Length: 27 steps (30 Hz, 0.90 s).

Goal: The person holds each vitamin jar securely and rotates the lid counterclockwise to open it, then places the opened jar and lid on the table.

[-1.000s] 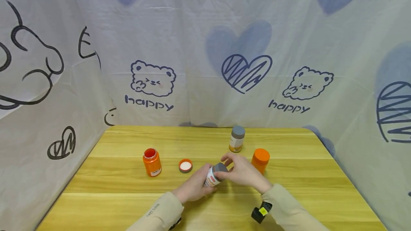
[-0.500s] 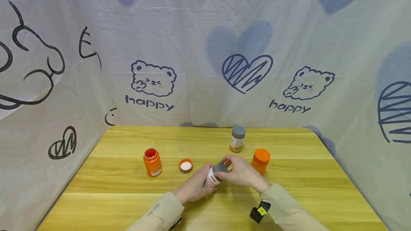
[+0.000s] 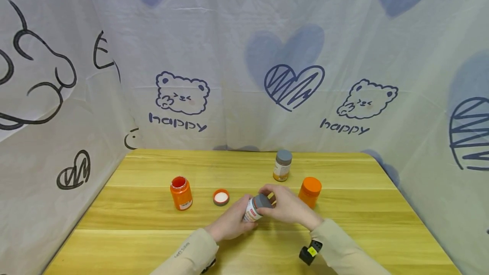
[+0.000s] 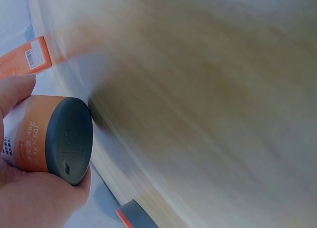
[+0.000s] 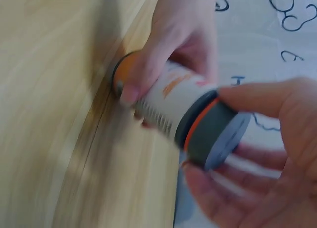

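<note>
My left hand (image 3: 231,220) grips the body of a pill bottle (image 3: 251,213) with a white label and orange band, tilted with its top toward the right. In the left wrist view its dark grey base (image 4: 69,141) faces the camera. The fingers and thumb of my right hand (image 3: 290,206) hold the bottle's grey cap (image 3: 262,200) round its side. In the right wrist view an orange ring (image 5: 200,124) shows at the lower edge of the cap (image 5: 218,136).
An uncapped orange bottle (image 3: 181,196) stands at left, near an upturned cap (image 3: 220,197) with a white liner. Behind the hands stands another grey-capped bottle (image 3: 282,166). An orange-lidded bottle (image 3: 310,190) is right beside my right hand. Printed cloth (image 3: 233,54) encloses the wooden table (image 3: 130,232).
The right fingers have shifted slightly to the left round the cap. The left hand and its bottle stay in the same place, as do the other bottles.
</note>
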### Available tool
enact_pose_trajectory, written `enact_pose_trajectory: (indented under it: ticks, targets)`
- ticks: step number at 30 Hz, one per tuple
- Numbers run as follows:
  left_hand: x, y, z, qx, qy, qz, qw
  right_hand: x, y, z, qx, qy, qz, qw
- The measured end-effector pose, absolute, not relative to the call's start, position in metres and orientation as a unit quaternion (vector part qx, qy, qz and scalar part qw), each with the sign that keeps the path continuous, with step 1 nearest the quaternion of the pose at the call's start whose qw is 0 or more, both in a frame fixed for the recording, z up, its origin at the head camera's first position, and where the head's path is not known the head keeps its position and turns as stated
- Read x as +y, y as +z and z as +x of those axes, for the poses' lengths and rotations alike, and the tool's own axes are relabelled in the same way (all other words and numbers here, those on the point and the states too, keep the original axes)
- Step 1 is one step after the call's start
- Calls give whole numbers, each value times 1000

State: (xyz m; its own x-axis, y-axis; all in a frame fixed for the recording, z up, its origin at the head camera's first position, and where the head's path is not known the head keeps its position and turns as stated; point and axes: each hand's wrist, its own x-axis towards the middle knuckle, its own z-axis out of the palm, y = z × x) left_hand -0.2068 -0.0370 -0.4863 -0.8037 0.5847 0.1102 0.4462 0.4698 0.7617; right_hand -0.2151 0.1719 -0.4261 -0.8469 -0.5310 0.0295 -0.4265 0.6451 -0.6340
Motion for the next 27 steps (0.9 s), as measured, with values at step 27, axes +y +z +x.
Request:
enact_pose_trajectory:
  ticks: [27]
  targets:
    - [-37, -488, -208, 859, 406, 303, 78, 187, -442, -227, 862, -266, -431, -12]
